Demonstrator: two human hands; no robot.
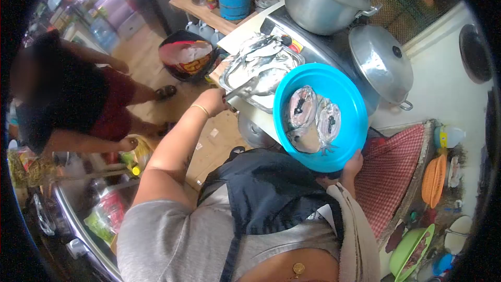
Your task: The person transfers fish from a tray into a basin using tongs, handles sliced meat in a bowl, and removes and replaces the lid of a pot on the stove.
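The right hand grips the rim of a blue basin holding split fish; the basin could tip if that one-sided hold slips. The left hand is closed around a metal utensil over a fish-filled tray, which a hard push might slide along the surface.

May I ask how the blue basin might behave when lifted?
The blue basin looks plastic, so is probably light itself. The shiny fish inside might slide, and lifting by the right hand alone could tip it.
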